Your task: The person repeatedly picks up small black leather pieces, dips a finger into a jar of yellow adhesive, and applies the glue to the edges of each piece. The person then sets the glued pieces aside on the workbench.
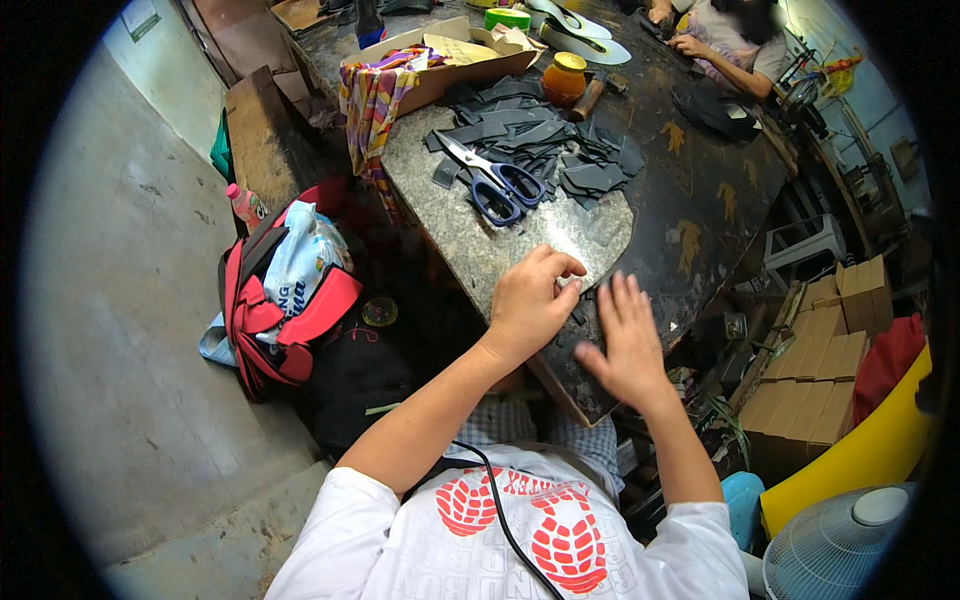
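My left hand point(534, 305) is closed over the near edge of a speckled stone slab point(430, 195), its thumb and forefinger curled close together. Whatever they may pinch is too small to make out. Just to its right, my right hand point(632, 340) is held flat with fingers stretched, over the dark table corner, where small black scraps point(580, 312) lie. Beyond both hands, scissors point(490, 180) with dark blue handles rest on the slab with their blades pointing up-left. A heap of cut black pieces point(535, 130), leather-like, spreads behind and beside the scissors.
Behind the heap stand an orange jar point(564, 80) with a yellow lid and a cardboard box point(465, 72) with patterned cloth over its side. Another person's hand point(688, 45) is at the table's far right. Stacked cartons point(810, 360) and a fan point(840, 550) stand to the right.
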`<state>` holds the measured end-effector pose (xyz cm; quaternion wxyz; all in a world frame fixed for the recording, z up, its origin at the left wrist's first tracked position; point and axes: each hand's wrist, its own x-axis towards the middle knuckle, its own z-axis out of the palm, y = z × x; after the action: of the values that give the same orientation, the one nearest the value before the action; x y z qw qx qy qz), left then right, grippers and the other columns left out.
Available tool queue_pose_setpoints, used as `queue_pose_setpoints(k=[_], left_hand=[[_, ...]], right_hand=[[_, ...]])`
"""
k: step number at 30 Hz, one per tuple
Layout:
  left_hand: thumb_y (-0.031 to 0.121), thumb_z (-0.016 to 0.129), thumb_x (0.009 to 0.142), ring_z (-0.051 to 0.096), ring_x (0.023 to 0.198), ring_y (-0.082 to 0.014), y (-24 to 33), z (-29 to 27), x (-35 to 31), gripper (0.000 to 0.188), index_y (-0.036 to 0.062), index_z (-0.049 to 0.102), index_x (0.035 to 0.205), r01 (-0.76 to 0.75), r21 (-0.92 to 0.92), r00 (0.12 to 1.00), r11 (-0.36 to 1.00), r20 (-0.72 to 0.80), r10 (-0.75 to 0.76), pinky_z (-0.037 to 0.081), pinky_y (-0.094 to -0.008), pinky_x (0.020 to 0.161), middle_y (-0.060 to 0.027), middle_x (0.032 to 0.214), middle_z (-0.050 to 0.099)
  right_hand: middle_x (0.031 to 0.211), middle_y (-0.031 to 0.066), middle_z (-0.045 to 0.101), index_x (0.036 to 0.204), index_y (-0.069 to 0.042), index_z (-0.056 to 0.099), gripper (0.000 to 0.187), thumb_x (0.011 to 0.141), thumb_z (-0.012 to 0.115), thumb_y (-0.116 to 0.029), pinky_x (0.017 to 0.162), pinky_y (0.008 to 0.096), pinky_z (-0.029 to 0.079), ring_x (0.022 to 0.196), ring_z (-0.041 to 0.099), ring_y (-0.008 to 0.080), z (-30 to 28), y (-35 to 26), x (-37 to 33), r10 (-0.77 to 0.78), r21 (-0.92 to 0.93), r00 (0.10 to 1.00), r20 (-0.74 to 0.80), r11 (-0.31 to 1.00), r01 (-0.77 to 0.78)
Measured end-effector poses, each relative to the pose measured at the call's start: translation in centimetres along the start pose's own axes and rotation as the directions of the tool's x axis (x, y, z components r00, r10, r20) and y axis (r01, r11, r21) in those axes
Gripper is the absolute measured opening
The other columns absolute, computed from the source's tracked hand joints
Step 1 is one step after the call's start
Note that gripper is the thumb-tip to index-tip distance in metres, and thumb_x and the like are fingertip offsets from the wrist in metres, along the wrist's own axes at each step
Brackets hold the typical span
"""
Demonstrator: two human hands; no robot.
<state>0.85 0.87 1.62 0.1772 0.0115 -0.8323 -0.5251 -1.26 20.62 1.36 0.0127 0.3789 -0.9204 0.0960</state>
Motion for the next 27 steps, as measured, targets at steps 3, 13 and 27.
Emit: queue_pose_setpoints(k=[3,13,27], left_hand=[[0.013,0.069,0.088,0.065,0.073,-0.0219,-0.4,-1.1,0.9,0.020,0.0076,0.071,0.107,-0.021,0.063,0.987,0.998,0.160,0.010,0.054,-0.0346,0.071,-0.0090,0.098,0.063],[0.020,0.070,0.089,0.068,0.082,-0.0330,-2.1,-1.3,3.6,0.019,0.0074,0.066,0.102,-0.077,0.121,0.994,0.990,0.083,0.067,0.055,-0.0430,0.073,-0.0110,0.098,0.065],[0.010,0.068,0.088,0.066,0.070,-0.0260,-2.8,-1.1,3.9,0.015,0.0017,0.068,0.101,-0.099,0.072,0.995,0.992,0.020,0.098,0.053,-0.0347,0.066,-0.0129,0.090,0.065]], right_hand=[[0.150,0.0322,0.042,0.140,0.004,0.054,0.082,0.082,0.076,-0.049,0.119,0.0515,0.030,0.145,0.037,0.0446,-3.6,-1.9,-1.3,-0.218,0.147,0.968,0.127,0.969,0.199],[0.140,0.0295,0.052,0.154,-0.003,0.036,0.113,0.066,0.092,-0.048,0.105,0.0429,0.046,0.128,0.054,0.0394,-5.8,9.4,31.2,0.280,0.619,0.891,-0.357,0.785,0.001],[0.116,0.0203,0.070,0.130,-0.002,0.053,0.089,0.062,0.096,-0.040,0.092,0.0386,0.055,0.108,0.069,0.0302,-1.0,12.0,37.0,0.334,0.554,0.665,-0.668,0.819,0.146]])
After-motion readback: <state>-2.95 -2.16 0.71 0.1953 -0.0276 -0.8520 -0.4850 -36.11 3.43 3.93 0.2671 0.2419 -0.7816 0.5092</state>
